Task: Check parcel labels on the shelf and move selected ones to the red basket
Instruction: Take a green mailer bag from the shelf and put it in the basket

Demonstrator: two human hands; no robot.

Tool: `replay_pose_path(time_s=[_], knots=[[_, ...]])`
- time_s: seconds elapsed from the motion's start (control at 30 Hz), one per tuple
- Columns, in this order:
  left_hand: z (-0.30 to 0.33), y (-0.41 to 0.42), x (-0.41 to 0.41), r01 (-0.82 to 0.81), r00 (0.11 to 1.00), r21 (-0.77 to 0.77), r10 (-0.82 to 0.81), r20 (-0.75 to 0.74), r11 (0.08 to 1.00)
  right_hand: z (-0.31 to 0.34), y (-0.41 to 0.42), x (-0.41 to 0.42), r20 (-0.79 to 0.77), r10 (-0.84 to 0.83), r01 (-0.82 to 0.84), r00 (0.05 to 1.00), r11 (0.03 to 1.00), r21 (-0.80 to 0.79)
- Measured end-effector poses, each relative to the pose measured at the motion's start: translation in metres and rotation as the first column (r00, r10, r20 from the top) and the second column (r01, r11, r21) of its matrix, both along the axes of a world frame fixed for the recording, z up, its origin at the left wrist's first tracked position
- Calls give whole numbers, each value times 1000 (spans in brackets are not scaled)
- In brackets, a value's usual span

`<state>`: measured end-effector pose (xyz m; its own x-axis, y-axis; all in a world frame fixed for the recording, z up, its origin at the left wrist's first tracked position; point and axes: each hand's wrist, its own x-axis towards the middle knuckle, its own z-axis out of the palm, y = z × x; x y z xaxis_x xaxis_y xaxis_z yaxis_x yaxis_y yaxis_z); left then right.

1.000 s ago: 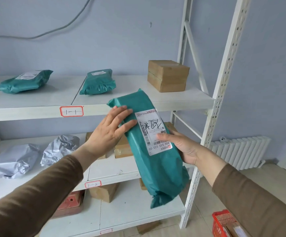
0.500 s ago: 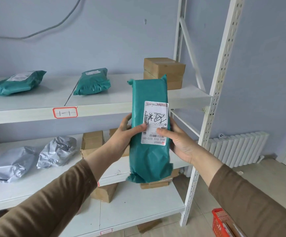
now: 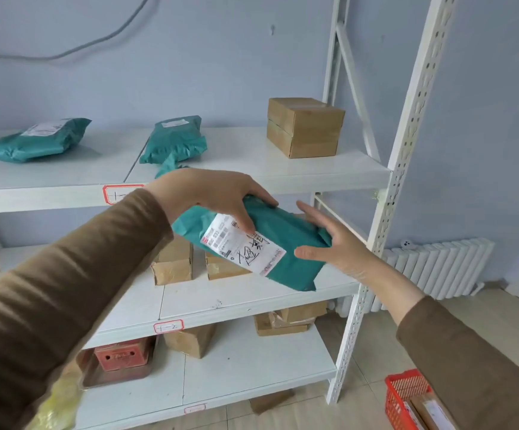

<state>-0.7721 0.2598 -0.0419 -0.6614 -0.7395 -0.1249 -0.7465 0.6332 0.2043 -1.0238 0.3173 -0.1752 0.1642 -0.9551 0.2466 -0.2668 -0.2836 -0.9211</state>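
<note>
Teal parcel (image 3: pixel 286 243): a soft plastic mailer held in mid-air in front of the white shelf unit (image 3: pixel 283 178), tilted so that its long axis runs from upper left to lower right, at the height of the gap between the top and middle shelves. White shipping label (image 3: pixel 242 245): faces the camera, bearing a barcode, printed digits and handwritten characters. Left hand (image 3: pixel 217 193): grasps the parcel's upper left end from above, thumb pressed onto the label and fingers curled over the far edge. Right hand (image 3: pixel 329 240): supports the lower right end, thumb against the near face, fingers extended along the far side. Top shelf: two further teal mailers (image 3: pixel 39 139) (image 3: pixel 174 141) and a cardboard box (image 3: pixel 306 127). Middle shelf: two brown paper-wrapped packages (image 3: pixel 174 262) (image 3: pixel 221 268) behind the held parcel. Red basket (image 3: pixel 404 395): stands on the floor at lower right, well apart from the parcel, with parcels partly visible inside. Radiator (image 3: pixel 438 268): against the right wall.
</note>
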Motion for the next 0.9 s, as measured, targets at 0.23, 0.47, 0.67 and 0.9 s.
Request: replay_pose_path(time_s=[0.23,0.47,0.67,0.9], knots=[[-59,-1,-31,-308,687,-635,-296,-663,708,-35,18,-25,515,-213,197,830,977,85],[-138,38,-123,189,275,450,393,-877,873,-59,49,-50,690,-298,266,660,951,157],[-179,61,-196,494,288,563,487,-825,662,-83,80,-84,728,-420,390,542,893,225],[-229,56,-276,559,413,651,508,-756,514,-121,111,-140,669,-600,537,438,772,341]])
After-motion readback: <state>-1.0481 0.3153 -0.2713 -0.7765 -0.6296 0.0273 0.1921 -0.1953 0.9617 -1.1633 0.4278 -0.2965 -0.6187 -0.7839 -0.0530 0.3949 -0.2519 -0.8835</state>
